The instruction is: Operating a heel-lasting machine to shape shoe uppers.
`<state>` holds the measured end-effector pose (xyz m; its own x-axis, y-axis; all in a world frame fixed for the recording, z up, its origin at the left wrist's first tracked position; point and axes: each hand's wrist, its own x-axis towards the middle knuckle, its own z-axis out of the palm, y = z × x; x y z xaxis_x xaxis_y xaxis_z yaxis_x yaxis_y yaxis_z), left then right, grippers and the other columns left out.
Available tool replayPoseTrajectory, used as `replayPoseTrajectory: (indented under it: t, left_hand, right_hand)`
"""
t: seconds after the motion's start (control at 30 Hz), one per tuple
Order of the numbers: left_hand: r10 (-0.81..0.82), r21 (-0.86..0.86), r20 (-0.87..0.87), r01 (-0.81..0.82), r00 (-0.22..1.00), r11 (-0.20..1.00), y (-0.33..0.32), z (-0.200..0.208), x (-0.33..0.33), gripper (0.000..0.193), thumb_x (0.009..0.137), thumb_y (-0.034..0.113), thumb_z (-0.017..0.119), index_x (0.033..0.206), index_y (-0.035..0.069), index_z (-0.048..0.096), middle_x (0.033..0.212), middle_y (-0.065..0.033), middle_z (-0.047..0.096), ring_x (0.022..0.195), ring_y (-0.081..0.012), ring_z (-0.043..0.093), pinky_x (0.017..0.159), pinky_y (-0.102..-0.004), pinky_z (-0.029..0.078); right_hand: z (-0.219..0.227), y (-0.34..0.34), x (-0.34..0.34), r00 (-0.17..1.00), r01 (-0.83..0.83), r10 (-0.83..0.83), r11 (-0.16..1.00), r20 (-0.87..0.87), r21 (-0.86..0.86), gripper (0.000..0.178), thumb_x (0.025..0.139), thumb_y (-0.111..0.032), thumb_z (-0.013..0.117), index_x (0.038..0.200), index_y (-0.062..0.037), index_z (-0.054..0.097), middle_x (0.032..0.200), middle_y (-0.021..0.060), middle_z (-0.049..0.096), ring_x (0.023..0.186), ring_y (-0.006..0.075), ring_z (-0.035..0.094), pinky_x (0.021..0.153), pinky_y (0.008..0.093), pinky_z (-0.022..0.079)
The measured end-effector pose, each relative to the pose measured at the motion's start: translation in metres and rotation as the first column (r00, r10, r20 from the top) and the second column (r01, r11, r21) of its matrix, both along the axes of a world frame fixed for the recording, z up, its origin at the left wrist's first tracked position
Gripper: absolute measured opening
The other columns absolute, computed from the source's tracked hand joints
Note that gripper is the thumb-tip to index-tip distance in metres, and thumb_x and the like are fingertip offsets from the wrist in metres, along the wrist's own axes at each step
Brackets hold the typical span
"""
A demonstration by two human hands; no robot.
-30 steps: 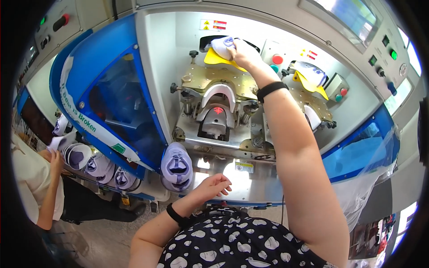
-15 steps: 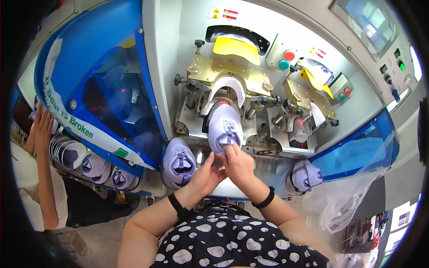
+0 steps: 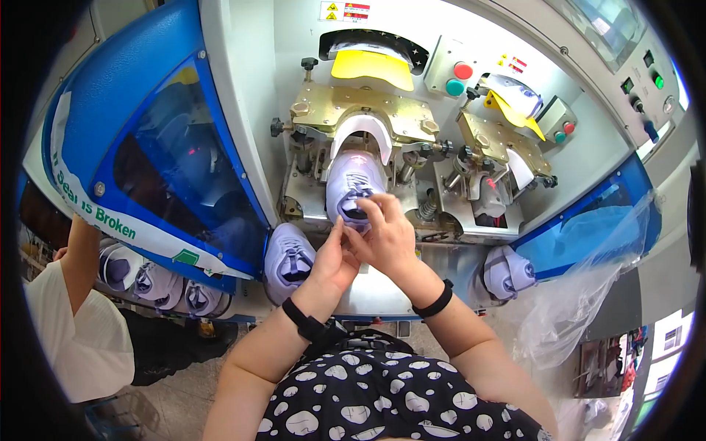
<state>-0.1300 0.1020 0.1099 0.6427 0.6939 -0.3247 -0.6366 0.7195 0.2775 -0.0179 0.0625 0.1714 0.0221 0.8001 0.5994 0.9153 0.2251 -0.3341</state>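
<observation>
A lavender sneaker [image 3: 354, 176] lies with its toe under the white curved pad [image 3: 362, 130] of the press station, its heel toward me. Red light spots show on its toe. My right hand [image 3: 386, 239] grips the collar at the heel end, fingers bent over the shoe opening. From the other side, my left hand [image 3: 336, 263] holds the back of the heel, thumb upward; some of its fingers are hidden. Another lavender sneaker [image 3: 288, 264] stands on the ledge left of my left hand.
Right of the station is a second press station [image 3: 489, 195], with a lavender sneaker [image 3: 509, 272] near its front. A green and a red button [image 3: 462, 70] sit on the back wall. The blue door [image 3: 147, 147] stands at left, near several more shoes and a person's arm [image 3: 82, 257]. Plastic sheeting [image 3: 566, 309] hangs at right.
The sneaker's toe has moved farther under the curved pad and the shoe now lies flatter. My right fingers have shifted onto its opening. The person at left has moved their arm.
</observation>
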Motion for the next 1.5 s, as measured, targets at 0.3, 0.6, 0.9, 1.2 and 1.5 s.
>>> replayPoseTrajectory:
  t: [0.3,0.6,0.9,1.2,1.5]
  left_hand:
    - [0.05,-0.065,-0.13,-0.059,0.99,0.996,0.004,-0.006,0.002,0.031,0.1,0.036,0.044,0.113,0.011,0.055,0.103,-0.0022,0.06,0.095,-0.0164,0.059,0.088,-0.0351,0.05]
    - [0.073,-0.035,-0.117,-0.077,0.99,0.996,0.002,-0.006,0.007,0.035,0.099,0.041,0.042,0.117,0.012,0.052,0.11,-0.0019,0.058,0.101,-0.0166,0.058,0.09,-0.0351,0.049]
    - [0.112,-0.045,-0.201,-0.124,0.973,0.991,0.0,-0.02,0.013,0.042,0.098,0.045,0.041,0.118,0.01,0.051,0.114,-0.0044,0.058,0.106,-0.0178,0.057,0.092,-0.0346,0.049]
    - [0.158,-0.026,-0.246,-0.169,0.956,0.985,-0.008,-0.025,0.019,0.048,0.097,0.051,0.039,0.126,0.014,0.045,0.12,-0.0062,0.05,0.108,-0.0229,0.055,0.095,-0.0399,0.047]
    - [0.179,0.083,-0.313,-0.161,0.933,0.983,-0.008,-0.038,0.02,0.058,0.087,0.061,0.051,0.121,0.014,0.047,0.108,-0.0027,0.057,0.105,-0.0239,0.058,0.089,-0.0422,0.048]
  right_hand:
    - [-0.013,0.026,0.007,0.996,-0.041,0.051,0.99,0.077,-0.132,0.056,0.082,-0.041,0.064,0.131,-0.0175,0.05,0.132,0.0146,0.047,0.122,0.0372,0.044,0.097,0.0433,0.043]
    - [-0.007,0.028,0.008,0.993,-0.014,0.031,0.988,0.11,-0.156,0.056,0.08,-0.044,0.065,0.128,-0.0172,0.052,0.131,0.0173,0.047,0.119,0.0361,0.047,0.094,0.0432,0.045]
    - [0.0,0.035,0.011,0.964,0.025,0.045,0.966,0.264,-0.257,0.063,0.077,-0.054,0.064,0.126,-0.0156,0.054,0.128,0.0207,0.052,0.117,0.0351,0.051,0.093,0.0452,0.042]
    - [-0.005,0.035,0.017,0.943,0.034,0.069,0.953,0.325,-0.3,0.071,0.076,-0.06,0.062,0.127,-0.0117,0.052,0.128,0.0231,0.052,0.118,0.0371,0.051,0.09,0.0462,0.043]
    - [0.013,0.021,0.04,0.968,-0.097,0.172,0.929,0.184,-0.358,0.07,0.08,-0.058,0.06,0.129,-0.0094,0.051,0.129,0.0244,0.05,0.118,0.0375,0.051,0.093,0.0448,0.045]
